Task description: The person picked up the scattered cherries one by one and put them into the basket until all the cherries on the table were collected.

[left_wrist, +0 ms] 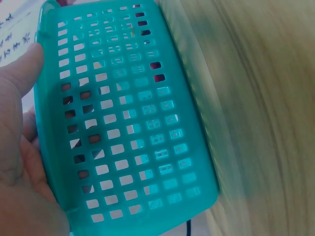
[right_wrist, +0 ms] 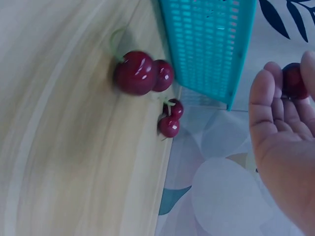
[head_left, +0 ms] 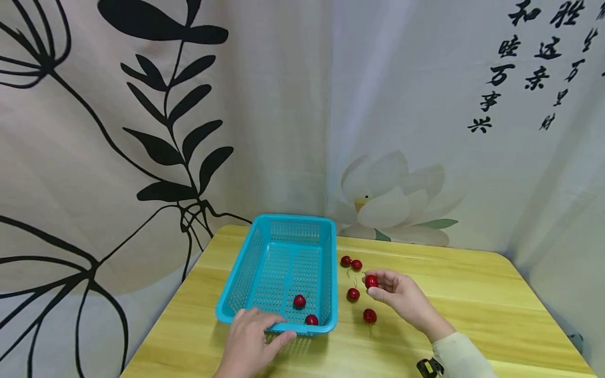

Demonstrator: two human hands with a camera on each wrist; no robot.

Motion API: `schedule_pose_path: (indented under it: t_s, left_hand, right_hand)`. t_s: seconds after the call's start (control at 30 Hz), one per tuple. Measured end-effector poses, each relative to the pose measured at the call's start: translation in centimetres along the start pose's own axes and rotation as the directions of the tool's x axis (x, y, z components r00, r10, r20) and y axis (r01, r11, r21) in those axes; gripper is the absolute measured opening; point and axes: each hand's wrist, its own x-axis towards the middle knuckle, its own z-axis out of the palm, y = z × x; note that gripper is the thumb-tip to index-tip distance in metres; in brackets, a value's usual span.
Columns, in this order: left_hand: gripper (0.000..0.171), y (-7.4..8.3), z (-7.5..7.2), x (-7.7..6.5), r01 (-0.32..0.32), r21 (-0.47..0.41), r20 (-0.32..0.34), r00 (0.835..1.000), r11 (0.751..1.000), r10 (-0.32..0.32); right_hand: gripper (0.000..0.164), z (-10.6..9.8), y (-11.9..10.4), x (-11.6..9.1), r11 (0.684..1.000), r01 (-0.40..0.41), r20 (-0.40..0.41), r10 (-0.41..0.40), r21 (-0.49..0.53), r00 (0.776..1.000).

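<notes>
Head view: cherry point(head_left: 371, 282) pinched by right hand point(head_left: 396, 291), grip closed to the fruit's width, held above tabletop point(head_left: 449, 294), right of blue basket point(head_left: 283, 262); left hand point(head_left: 252, 336), grip closed on basket's near rim point(head_left: 309, 329); two cherries point(head_left: 299, 301) inside basket, four loose cherries point(head_left: 353, 294) on tabletop beside it

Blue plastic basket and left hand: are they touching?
Touching. The head view shows the left hand gripping the near rim of the blue plastic basket.
</notes>
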Motion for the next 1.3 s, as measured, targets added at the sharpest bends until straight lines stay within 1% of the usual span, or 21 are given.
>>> schedule_pose_path:
  t_s: [0.13, 0.3, 0.47, 0.57, 0.6, 0.67, 0.73, 0.8, 0.87, 0.97, 1.03, 1.1, 1.23, 1.3]
  left_hand:
    - [0.031, 0.1, 0.0, 0.3, -0.001, -0.014, -0.008, 1.000, 1.000, 0.001]
    - [0.030, 0.0, 0.1, 0.4, -0.002, -0.018, -0.018, 1.000, 1.000, 0.002]
    - [0.030, 0.0, 0.2, 0.3, -0.008, -0.003, -0.016, 1.000, 1.000, 0.008]
    - [0.030, 0.0, 0.3, 0.2, -0.011, 0.001, -0.015, 1.000, 1.000, 0.011]
    - [0.029, 0.0, 0.3, 0.2, -0.009, 0.000, -0.014, 1.000, 1.000, 0.009]
    - [0.029, 0.0, 0.3, 0.3, -0.012, -0.007, -0.014, 1.000, 1.000, 0.011]
    - [0.030, 0.0, 0.2, 0.3, -0.007, -0.011, -0.011, 1.000, 1.000, 0.007]
    - [0.031, 0.0, 0.2, 0.4, -0.010, -0.012, -0.012, 1.000, 1.000, 0.010]
    - [0.031, 0.0, 0.2, 0.4, -0.011, -0.011, -0.013, 1.000, 1.000, 0.011]
    - [0.031, 0.0, 0.2, 0.4, -0.019, -0.001, -0.016, 1.000, 1.000, 0.019]
    - [0.031, 0.1, 0.2, 0.4, -0.020, 0.003, -0.014, 1.000, 1.000, 0.020]
    - [0.031, 0.1, 0.2, 0.4, -0.020, 0.010, -0.016, 1.000, 1.000, 0.020]
    - [0.032, 0.1, 0.1, 0.3, -0.024, 0.014, -0.022, 0.999, 1.000, 0.024]
    - [0.033, 0.2, 0.2, 0.3, -0.028, 0.016, -0.025, 0.999, 0.999, 0.028]
  right_hand:
    - [0.044, 0.3, -1.2, 0.2, 0.999, 0.031, 0.024, -0.032, 0.026, 0.999]
    - [0.042, 1.4, -2.9, 0.9, 0.995, 0.104, 0.064, -0.104, 0.013, 0.992]
    - [0.040, 3.2, -4.5, 1.9, 0.985, 0.165, 0.081, -0.160, -0.056, 0.984]
    - [0.040, 4.5, -5.4, 2.6, 0.963, 0.225, 0.104, -0.211, -0.149, 0.972]
    - [0.041, 5.0, -5.7, 2.8, 0.950, 0.249, 0.114, -0.230, -0.189, 0.966]
    - [0.041, 5.9, -6.2, 3.3, 0.907, 0.303, 0.137, -0.274, -0.293, 0.952]
    - [0.041, 6.8, -6.5, 3.8, 0.854, 0.359, 0.169, -0.318, -0.377, 0.933]
    - [0.041, 7.8, -6.6, 4.3, 0.786, 0.400, 0.204, -0.344, -0.471, 0.916]
    - [0.040, 8.8, -6.6, 4.7, 0.729, 0.421, 0.239, -0.347, -0.540, 0.907]
    - [0.039, 10.1, -6.6, 5.1, 0.656, 0.424, 0.287, -0.313, -0.624, 0.905]
    - [0.039, 11.0, -6.7, 5.3, 0.635, 0.420, 0.318, -0.275, -0.648, 0.907]
    - [0.038, 11.7, -6.7, 5.5, 0.616, 0.425, 0.350, -0.247, -0.663, 0.904]
    - [0.036, 13.0, -6.3, 6.0, 0.589, 0.452, 0.406, -0.219, -0.670, 0.887]
    - [0.036, 13.4, -6.0, 6.1, 0.567, 0.470, 0.429, -0.215, -0.677, 0.878]
